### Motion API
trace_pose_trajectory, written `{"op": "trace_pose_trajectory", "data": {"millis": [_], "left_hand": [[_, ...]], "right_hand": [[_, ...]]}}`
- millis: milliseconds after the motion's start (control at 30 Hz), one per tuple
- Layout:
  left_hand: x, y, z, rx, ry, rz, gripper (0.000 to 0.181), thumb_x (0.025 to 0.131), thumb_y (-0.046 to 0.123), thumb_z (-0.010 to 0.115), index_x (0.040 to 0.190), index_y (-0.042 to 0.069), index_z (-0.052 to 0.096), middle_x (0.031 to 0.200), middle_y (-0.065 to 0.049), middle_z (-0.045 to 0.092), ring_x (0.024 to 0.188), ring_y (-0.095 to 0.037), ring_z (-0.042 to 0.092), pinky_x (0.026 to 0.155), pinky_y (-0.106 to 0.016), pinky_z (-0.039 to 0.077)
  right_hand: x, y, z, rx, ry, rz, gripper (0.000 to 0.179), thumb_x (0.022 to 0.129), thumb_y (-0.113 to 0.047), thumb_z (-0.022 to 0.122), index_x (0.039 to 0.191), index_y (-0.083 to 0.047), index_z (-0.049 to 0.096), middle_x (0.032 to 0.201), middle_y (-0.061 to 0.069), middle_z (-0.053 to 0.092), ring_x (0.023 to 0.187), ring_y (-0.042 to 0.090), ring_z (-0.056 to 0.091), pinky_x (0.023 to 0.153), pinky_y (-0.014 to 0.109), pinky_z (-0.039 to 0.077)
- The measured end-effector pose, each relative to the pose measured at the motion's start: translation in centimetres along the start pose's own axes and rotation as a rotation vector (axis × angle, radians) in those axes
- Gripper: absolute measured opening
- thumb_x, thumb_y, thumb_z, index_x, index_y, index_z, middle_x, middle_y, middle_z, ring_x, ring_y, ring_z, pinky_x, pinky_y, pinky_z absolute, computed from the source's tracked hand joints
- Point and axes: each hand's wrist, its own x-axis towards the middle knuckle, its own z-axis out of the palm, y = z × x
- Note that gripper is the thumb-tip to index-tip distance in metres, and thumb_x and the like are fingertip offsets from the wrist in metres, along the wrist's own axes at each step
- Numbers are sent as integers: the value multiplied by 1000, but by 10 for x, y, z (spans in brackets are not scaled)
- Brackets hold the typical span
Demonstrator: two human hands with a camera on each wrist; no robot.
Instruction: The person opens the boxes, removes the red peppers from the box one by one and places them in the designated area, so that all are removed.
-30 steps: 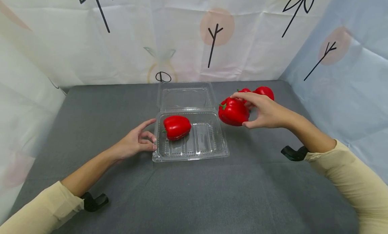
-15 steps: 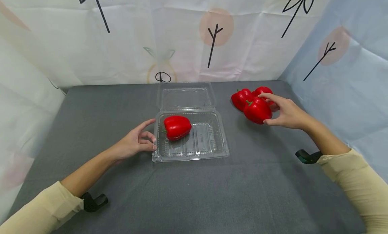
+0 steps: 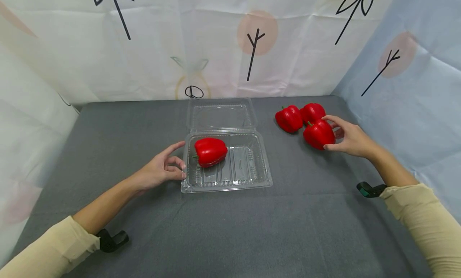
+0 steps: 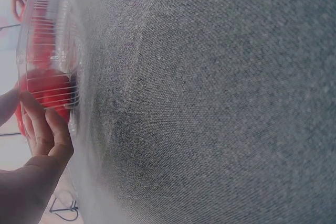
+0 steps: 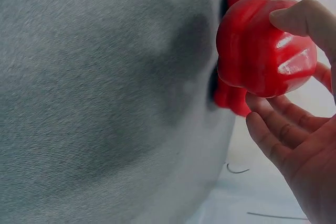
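Observation:
In the head view my right hand (image 3: 351, 139) grips a red bell pepper (image 3: 319, 135) between thumb and fingers, its green stem facing up-left. Whether this pepper touches the table is hard to tell. Close behind it lie two more red bell peppers, one to the left (image 3: 289, 119) and one at the back (image 3: 312, 112). A clear plastic clamshell container (image 3: 239, 182) lies with its lid folded back, and one red bell pepper (image 3: 210, 152) is on its side in the left part. Relaxed fingertips of my left hand (image 3: 158, 170) touch the container's left edge.
The table (image 3: 223, 234) has a grey cloth cover. A pale printed curtain (image 3: 216, 42) rises behind its back edge, and a bluish one (image 3: 410, 94) borders the right. The container's lid (image 3: 222, 113) reaches back near the rear edge.
My right hand has moved the gripped bell pepper rightward, away from the container and to the front right of the other two. The left hand and the container have stayed put.

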Motion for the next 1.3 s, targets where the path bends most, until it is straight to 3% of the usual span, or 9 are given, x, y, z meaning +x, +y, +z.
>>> {"op": "trace_pose_trajectory", "data": {"millis": [200,567,867,1100,1300], "left_hand": [[-1,0,0,1,2,-5,94,90,5,71,160,16,9,105,-16,56,89,-29,65,86,-27,50],[1,0,1,-10,-2,-9,94,90,4,70,160,16,8,105,-15,55,87,-27,65,85,-27,51],[1,-1,1,-12,-1,-13,93,91,5,70,160,16,8,105,-15,55,88,-27,65,87,-27,51],[1,-1,1,0,3,-21,93,91,6,70,160,17,8,106,-16,56,88,-27,66,88,-27,50],[1,-1,1,-4,6,-19,93,91,5,70,160,17,9,105,-15,55,86,-25,66,87,-27,50]], "right_hand": [[-2,10,4,-6,8,17,79,81,-12,80,147,-4,38,122,27,54,96,40,60,78,57,53],[-5,26,10,12,-39,89,78,85,-17,77,150,-4,35,125,29,51,101,44,58,77,51,52],[-4,25,11,25,-44,54,79,84,-15,77,149,-2,35,125,30,51,105,47,55,80,57,51],[3,3,-1,-70,-53,87,89,81,-26,80,152,-6,31,135,29,44,119,46,45,87,67,44],[22,-38,-6,-64,-10,19,92,79,-26,81,155,-12,30,147,24,37,129,42,37,91,70,41]]}}
